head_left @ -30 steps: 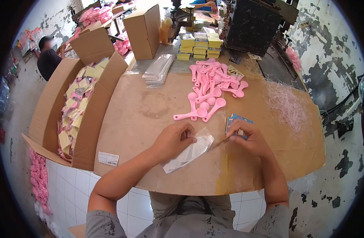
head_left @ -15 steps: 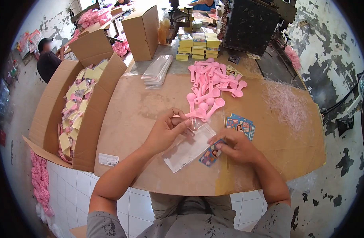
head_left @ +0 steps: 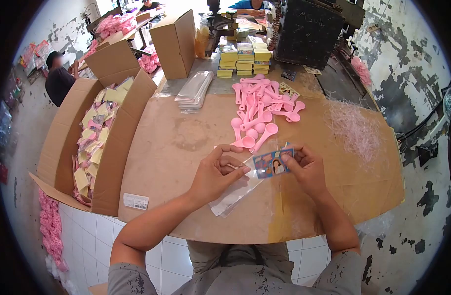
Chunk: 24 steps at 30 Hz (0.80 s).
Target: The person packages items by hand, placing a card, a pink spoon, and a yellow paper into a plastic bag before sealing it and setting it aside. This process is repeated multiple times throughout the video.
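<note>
My left hand (head_left: 219,172) is closed in a pinch at the edge of a clear plastic bag, which barely shows at its fingertips. Below the fingers, more clear plastic bags (head_left: 233,198) lie flat on the cardboard-covered table. My right hand (head_left: 306,168) grips a blue printed card (head_left: 271,165) with a picture of a person on it. The card is raised and its left end is close to the left fingertips. Just beyond both hands is a heap of pink plastic scoops (head_left: 259,110). The right hand hides most of the blue card stack.
An open carton (head_left: 105,162) filled with packed pieces stands at the left. Clear bags (head_left: 194,90) are stacked at the back, beside piles of yellowish cards (head_left: 245,59). Shredded plastic strands (head_left: 355,129) lie at the right. A person (head_left: 60,78) is at far left.
My right hand has raised the blue card and turned it nearly level, bringing it towards my left hand. The left hand has shifted slightly lower, and the flat bags have moved a little.
</note>
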Tool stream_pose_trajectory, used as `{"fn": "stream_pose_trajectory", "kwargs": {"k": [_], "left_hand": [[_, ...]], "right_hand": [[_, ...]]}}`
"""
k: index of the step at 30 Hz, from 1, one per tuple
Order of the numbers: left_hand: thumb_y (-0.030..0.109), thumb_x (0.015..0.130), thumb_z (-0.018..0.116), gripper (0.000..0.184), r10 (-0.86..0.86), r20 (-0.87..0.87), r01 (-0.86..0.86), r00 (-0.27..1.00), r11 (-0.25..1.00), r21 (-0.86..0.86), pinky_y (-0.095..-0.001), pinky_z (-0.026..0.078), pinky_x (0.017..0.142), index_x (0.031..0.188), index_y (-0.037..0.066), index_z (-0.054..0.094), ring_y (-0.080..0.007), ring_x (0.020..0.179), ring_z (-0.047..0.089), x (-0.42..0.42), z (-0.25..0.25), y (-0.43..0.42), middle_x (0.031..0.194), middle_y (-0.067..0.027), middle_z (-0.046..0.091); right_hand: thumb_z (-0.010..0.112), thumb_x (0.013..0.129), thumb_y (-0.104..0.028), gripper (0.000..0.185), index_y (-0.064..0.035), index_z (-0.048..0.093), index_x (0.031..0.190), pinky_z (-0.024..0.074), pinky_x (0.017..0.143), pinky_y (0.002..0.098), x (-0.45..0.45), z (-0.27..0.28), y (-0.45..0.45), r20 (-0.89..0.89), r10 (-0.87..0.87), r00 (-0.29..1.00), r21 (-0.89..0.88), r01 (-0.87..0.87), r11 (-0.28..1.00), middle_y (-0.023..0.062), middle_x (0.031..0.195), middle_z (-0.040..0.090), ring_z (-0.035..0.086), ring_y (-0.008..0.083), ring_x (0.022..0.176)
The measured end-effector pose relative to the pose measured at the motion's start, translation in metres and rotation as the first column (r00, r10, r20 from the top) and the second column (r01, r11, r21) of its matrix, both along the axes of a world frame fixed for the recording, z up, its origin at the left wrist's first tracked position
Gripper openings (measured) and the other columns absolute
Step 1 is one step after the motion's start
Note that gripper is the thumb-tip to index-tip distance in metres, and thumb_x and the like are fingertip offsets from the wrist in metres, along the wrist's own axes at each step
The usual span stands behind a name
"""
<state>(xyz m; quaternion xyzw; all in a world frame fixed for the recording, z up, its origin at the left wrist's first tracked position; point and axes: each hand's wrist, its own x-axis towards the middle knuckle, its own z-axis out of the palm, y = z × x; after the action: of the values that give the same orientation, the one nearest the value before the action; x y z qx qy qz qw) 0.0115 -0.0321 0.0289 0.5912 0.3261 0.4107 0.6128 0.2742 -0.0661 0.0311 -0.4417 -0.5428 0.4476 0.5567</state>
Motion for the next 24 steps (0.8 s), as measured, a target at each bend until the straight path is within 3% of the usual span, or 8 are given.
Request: {"fn": "stream_pose_trajectory", "kwargs": {"k": [3,6,9,12,15,18,21,24], "left_hand": [[-0.002,0.094,0.073,0.045,-0.041,-0.028,0.041,0.999,0.999,0.001,-0.0252,0.06,0.072,0.133,0.0,0.05,-0.0167,0.09,0.076,0.0,0.002,-0.002,0.1,-0.0148,0.075],[-0.002,0.095,0.073,0.045,-0.08,-0.06,0.081,0.995,0.997,0.011,-0.0248,0.06,0.071,0.133,0.0,0.05,-0.016,0.089,0.075,0.002,0.0,-0.005,0.099,-0.014,0.075],[-0.002,0.094,0.073,0.046,-0.058,-0.036,0.058,0.998,0.998,-0.019,-0.0242,0.059,0.071,0.134,0.0,0.051,-0.0154,0.088,0.075,0.001,0.001,-0.004,0.098,-0.0134,0.075],[-0.003,0.094,0.073,0.047,-0.027,-0.028,0.027,0.999,0.999,-0.027,-0.024,0.059,0.071,0.134,0.0,0.05,-0.0149,0.088,0.075,0.001,0.0,0.0,0.098,-0.0132,0.075],[-0.002,0.094,0.073,0.047,-0.008,-0.043,0.006,0.999,1.0,-0.026,-0.024,0.059,0.073,0.135,0.0,0.05,-0.0147,0.089,0.075,0.0,0.0,0.0,0.099,-0.0131,0.075],[0.0,0.095,0.073,0.046,-0.008,-0.046,0.008,0.999,1.0,0.0,-0.0244,0.058,0.077,0.135,-0.001,0.049,-0.0145,0.091,0.075,-0.002,0.0,0.0,0.1,-0.0124,0.075],[-0.001,0.095,0.072,0.046,-0.039,-0.023,0.039,0.999,0.999,-0.001,-0.0246,0.058,0.076,0.135,-0.001,0.049,-0.0141,0.09,0.074,-0.001,0.003,-0.002,0.101,-0.0131,0.074],[-0.002,0.094,0.073,0.048,-0.059,-0.019,0.059,0.998,0.998,-0.016,-0.0248,0.058,0.076,0.136,0.0,0.05,-0.0141,0.091,0.074,-0.001,0.003,-0.003,0.102,-0.0143,0.075]], "right_hand": [[0.069,0.1,-0.007,0.018,0.0003,0.066,0.116,0.058,0.076,0.0274,0.003,0.005,-0.001,0.296,0.12,0.948,0.019,-0.131,0.991,0.0038,0.095,0.073,0.07,0.01,0.089],[0.069,0.099,-0.008,0.017,-0.0001,0.066,0.114,0.0576,0.075,0.0264,0.003,0.002,0.0,0.353,0.089,0.931,0.036,-0.108,0.993,0.003,0.093,0.073,0.069,0.0091,0.086],[0.07,0.099,-0.007,0.016,-0.0007,0.066,0.113,0.0578,0.074,0.0264,-0.001,0.016,0.0,-0.004,-0.13,0.991,-0.032,0.13,0.991,0.0039,0.094,0.073,0.069,0.0091,0.084],[0.071,0.098,-0.006,0.016,-0.0017,0.065,0.112,0.0577,0.076,0.0262,0.004,0.011,0.001,-0.058,-0.131,0.99,-0.023,0.129,0.991,0.0048,0.097,0.072,0.069,0.009,0.085],[0.071,0.098,-0.004,0.016,-0.0024,0.064,0.112,0.0572,0.079,0.0263,0.005,0.001,0.002,-0.11,-0.026,0.994,-0.05,0.02,0.999,0.0052,0.099,0.072,0.069,0.0091,0.088],[0.07,0.098,-0.004,0.014,-0.0029,0.064,0.111,0.0566,0.082,0.0264,0.006,0.003,0.001,0.016,0.109,0.994,-0.033,-0.108,0.994,0.0045,0.099,0.071,0.068,0.0086,0.09],[0.071,0.098,-0.005,0.014,-0.0029,0.065,0.11,0.0561,0.08,0.0257,0.01,-0.003,0.002,0.167,0.129,0.977,-0.016,-0.128,0.992,0.0038,0.098,0.071,0.067,0.0076,0.088],[0.072,0.097,-0.007,0.014,-0.0027,0.065,0.109,0.0553,0.079,0.0251,0.008,-0.002,0.002,0.062,-0.028,0.998,-0.013,0.029,0.999,0.0033,0.095,0.071,0.066,0.0065,0.087]]}}
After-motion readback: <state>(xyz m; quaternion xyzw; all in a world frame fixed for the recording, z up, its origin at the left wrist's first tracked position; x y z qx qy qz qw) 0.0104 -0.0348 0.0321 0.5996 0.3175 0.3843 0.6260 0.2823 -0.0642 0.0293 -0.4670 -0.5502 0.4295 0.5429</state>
